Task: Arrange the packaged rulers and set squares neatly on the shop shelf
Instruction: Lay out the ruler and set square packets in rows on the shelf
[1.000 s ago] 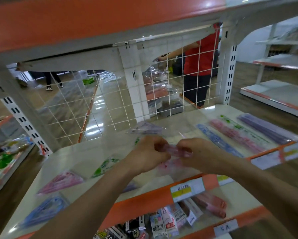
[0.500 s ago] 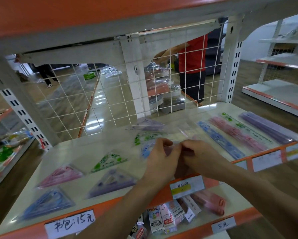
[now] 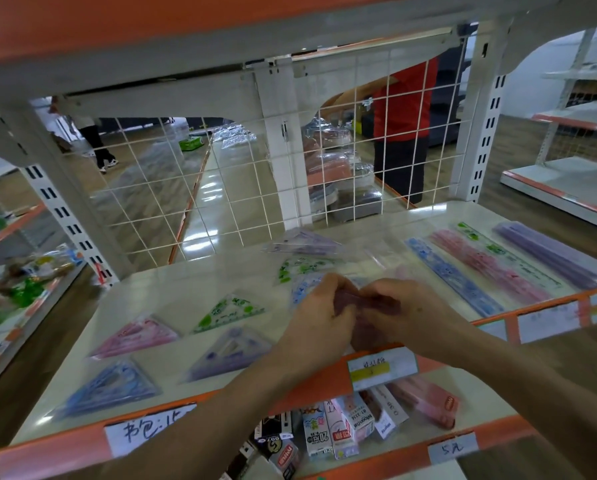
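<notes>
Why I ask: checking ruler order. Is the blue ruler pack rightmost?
No, the purple ruler pack lies rightmost; the blue ruler pack is leftmost.

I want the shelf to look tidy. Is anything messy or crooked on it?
Yes. Just behind the left hand and right hand, which hold a pink packet, three packaged set squares overlap in a loose pile. The four set squares nearer the left lie apart, and the rulers lie side by side.

A shop, seemingly stationery: orange-edged shelves [image 3: 158, 292], handwritten price labels [image 3: 453, 446], packaged rulers [image 3: 487, 268].
</notes>
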Tool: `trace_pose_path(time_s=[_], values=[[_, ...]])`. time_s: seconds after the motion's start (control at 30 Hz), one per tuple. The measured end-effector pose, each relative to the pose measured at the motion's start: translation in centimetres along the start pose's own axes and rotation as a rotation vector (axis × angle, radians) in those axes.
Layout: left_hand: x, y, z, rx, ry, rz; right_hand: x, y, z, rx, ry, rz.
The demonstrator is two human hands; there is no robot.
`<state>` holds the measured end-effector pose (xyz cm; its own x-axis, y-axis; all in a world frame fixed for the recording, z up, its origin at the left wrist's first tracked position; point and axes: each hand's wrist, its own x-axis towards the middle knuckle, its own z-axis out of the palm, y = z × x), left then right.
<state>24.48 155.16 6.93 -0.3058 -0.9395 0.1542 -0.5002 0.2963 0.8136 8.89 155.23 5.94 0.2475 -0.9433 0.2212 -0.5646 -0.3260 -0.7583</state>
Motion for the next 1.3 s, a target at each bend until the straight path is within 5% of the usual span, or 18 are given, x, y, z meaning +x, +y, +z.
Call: trace_pose_path(time_s=[0.1, 0.37, 0.7, 1.3], values=[[0.2, -0.1, -0.7, 0.144, 0.110, 0.094, 0.3, -0.2, -0.1, -0.054, 0.031, -0.040], [0.3, -0.5, -1.5, 0.278, 0.036, 0.140, 0.5, 0.2, -0.5, -0.126, -0.024, -0.044], [3.1, -0.4, -4.1, -0.114, -0.198, -0.396, 0.8, -0.7, -2.4, -0.248, -0.265, 0.063], [4.4, 0.6, -6.1, 0.453, -0.413, -0.311, 1.4, -2.0, -1.9, -0.542, -0.454, 0.030]])
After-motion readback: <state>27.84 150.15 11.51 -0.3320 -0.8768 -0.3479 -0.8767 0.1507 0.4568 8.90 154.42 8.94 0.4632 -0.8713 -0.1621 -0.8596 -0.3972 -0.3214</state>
